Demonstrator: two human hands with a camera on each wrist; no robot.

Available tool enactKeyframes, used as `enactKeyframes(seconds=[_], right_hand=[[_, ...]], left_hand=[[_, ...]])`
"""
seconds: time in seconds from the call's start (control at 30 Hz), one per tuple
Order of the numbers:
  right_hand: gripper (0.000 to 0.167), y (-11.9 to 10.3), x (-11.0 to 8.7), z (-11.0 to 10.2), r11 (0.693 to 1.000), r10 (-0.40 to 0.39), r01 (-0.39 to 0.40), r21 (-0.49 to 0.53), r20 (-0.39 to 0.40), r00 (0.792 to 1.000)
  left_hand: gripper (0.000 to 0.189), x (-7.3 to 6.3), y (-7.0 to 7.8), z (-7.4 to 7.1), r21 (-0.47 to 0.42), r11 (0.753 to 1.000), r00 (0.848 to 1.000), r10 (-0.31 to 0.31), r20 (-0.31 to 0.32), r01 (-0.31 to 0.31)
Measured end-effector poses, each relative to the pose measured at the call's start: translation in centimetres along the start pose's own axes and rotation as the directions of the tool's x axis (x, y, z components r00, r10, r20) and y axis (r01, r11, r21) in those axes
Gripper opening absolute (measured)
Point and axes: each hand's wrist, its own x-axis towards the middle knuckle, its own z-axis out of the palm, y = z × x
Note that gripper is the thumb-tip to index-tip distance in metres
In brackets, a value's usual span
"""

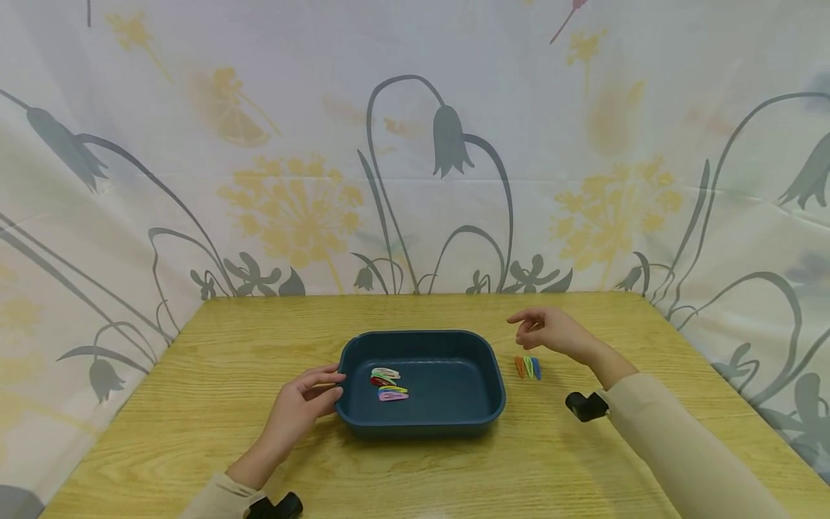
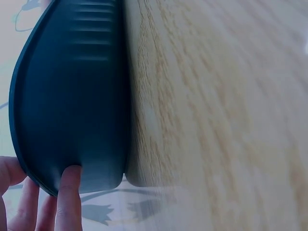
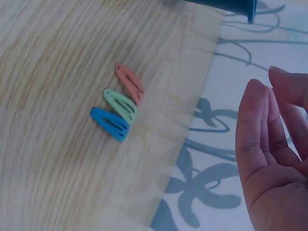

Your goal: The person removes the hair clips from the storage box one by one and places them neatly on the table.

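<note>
A dark blue rectangular tray (image 1: 421,430) stands on the table. My left hand (image 1: 303,404) grips its left rim, with the thumb (image 2: 70,197) against the outer wall and fingers at the edge. Several snap hair clips (image 1: 393,396) lie in the left part of the tray, among them white, green, red, yellow and lilac ones. To the right of the tray, three more lie side by side on the table: an orange clip (image 3: 129,83), a green clip (image 3: 120,106) and a blue clip (image 3: 109,124). Above them hovers my right hand (image 1: 559,334), fingers loosely bent, holding nothing.
The wooden table (image 1: 259,324) reaches back to a flower-printed curtain (image 1: 415,216), which also hangs along both sides. Each wrist carries a black camera, such as the right wrist camera (image 1: 586,406).
</note>
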Motion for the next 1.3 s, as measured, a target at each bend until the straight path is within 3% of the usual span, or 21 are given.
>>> enactKeyframes(seconds=[0.67, 1.1, 1.3], right_hand=[[0.037, -3.3, 1.9, 1.3, 0.998, -0.059, 0.059, -0.033, 0.010, 0.998], [0.037, -6.0, 3.8, 3.4, 0.995, -0.102, 0.102, 0.002, 0.081, 0.991], [0.036, -6.9, 4.6, 4.6, 0.989, -0.144, 0.148, -0.031, 0.110, 0.983]], left_hand=[[0.028, 0.1, -0.2, 0.0, -0.014, 1.000, 1.000, 0.002, 0.008, -0.002], [0.028, 0.1, -0.3, -0.2, -0.013, 1.000, 1.000, 0.002, 0.015, -0.002], [0.028, -0.1, -0.2, -0.1, -0.020, 1.000, 1.000, 0.004, 0.012, -0.004]])
